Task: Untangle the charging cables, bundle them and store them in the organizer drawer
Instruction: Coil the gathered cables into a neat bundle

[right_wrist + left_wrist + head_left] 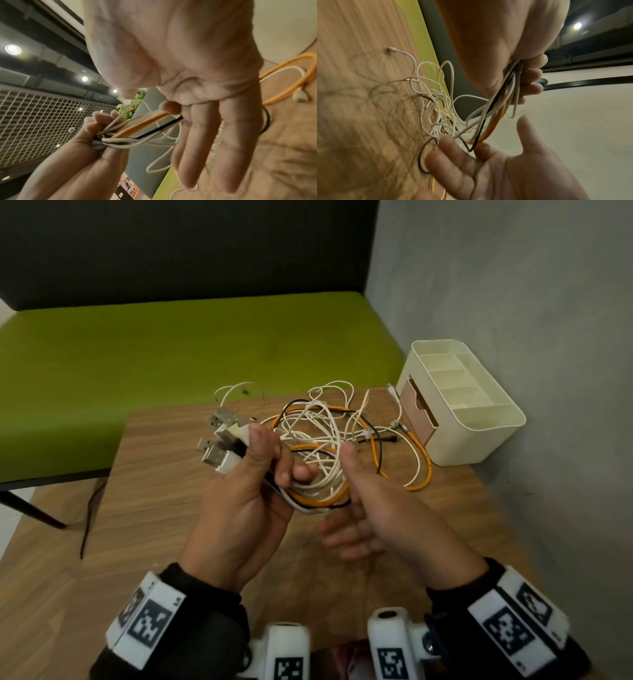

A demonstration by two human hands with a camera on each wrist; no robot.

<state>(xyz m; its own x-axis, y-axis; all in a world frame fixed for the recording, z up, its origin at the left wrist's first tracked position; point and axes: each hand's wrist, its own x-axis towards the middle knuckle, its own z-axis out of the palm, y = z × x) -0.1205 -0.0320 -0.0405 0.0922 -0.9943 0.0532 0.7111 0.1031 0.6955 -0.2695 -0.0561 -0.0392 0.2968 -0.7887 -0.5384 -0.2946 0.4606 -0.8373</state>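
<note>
Green bench cushion (154,350) far left, beyond the wood-grain tabletop (154,508). Next, the USB plugs (219,440), fanned out past the left hand (246,494); left grip curled tight round the gathered plug ends of the charging cables (318,440), white, orange and black strands leaving the fist together, as seen in both wrist views. Then the loose tangle itself, partly lifted, partly lying on the tabletop toward the middle and far side, loops crossing one another. Just right of that, the right hand (370,508): grip wide, fingers straight and spread under the hanging strands, palm turned inward, holding nothing; strands draped across the fingers (214,148) in the right wrist view. Further right, one orange loop (424,470) and a white one trailing on the tabletop near the cream organizer (479,436), set by the wall, its tan drawer (418,416) looking slightly pulled out.

Judged step: combing the tangle free from the held plug ends. Best done by keeping the left grip firm, running the open right fingers slowly down the strands away from the fist, stopping at each snag and easing loops apart rather than tugging, lest knots tighten. Far connectors best left free to slip through.
</note>
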